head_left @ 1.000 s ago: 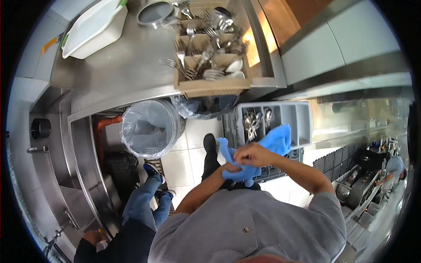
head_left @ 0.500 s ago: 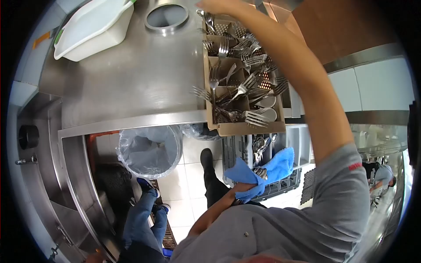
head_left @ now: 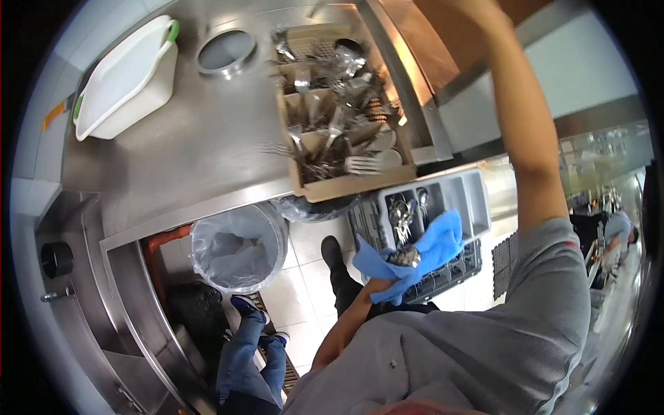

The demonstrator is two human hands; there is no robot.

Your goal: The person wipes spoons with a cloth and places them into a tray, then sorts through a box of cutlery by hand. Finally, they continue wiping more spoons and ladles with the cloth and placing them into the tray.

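My left hand is mostly covered by a blue cloth, which it holds closed around a bunch of metal cutlery. The cutlery ends stick out of the folds, too blurred to name. My right arm reaches up the right side, and my right hand is smeared and cut off at the top edge, so its fingers do not show. Left of that arm, a tan compartment basket full of forks and other cutlery stands on the steel counter. Below it, a grey cutlery tray holds several spoons or forks.
On the steel counter are a white tub with green handles and a round opening. Underneath stands a lined bin. A dark crate lies under the grey tray. Another person's legs are at lower left.
My right hand has moved from above the basket's upper edge to the right, away from it. The whole view has shifted and tilted. More cutlery shows in the cloth.
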